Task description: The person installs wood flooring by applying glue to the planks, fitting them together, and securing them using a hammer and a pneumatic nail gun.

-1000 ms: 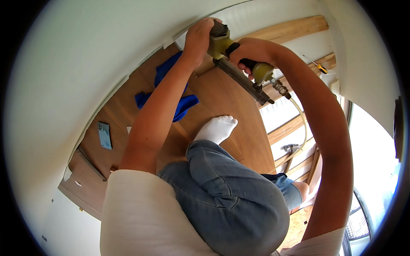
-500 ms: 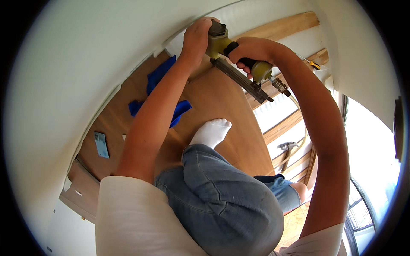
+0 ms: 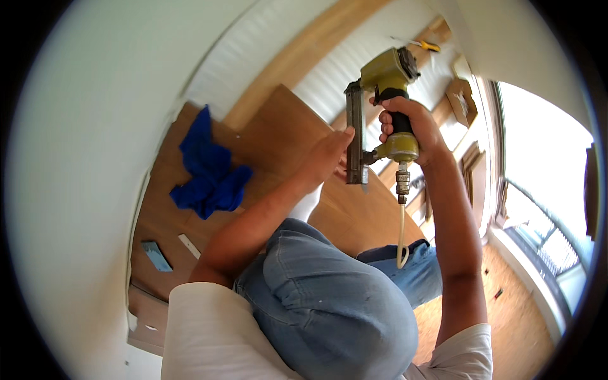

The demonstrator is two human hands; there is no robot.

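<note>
My right hand (image 3: 415, 123) wraps the black grip of an olive-yellow pneumatic nail gun (image 3: 385, 69), held up in front of me. The gun's long dark magazine (image 3: 356, 136) hangs down on its left side. Against that magazine, my left hand (image 3: 330, 155) has its thumb and fingers at the edge, gripping it; some fingertips are hidden behind. A metal coupling (image 3: 402, 180) joins the base of the handle to a pale air hose (image 3: 401, 231), which loops down over my jeans.
Under me lies a brown wooden panel (image 3: 278, 136) beside the wall. On the left are a crumpled blue cloth (image 3: 209, 170), a light-blue phone (image 3: 156, 256) and a small pale strip (image 3: 189, 245). Wooden slats (image 3: 297, 54) run beyond; a yellow-handled screwdriver (image 3: 430, 46) lies far right. A window (image 3: 538, 126) is right.
The nail gun has swung rightward and turned so its magazine hangs nearly vertical. My left hand has left the gun's head and come down to the magazine. The view has shifted too.
</note>
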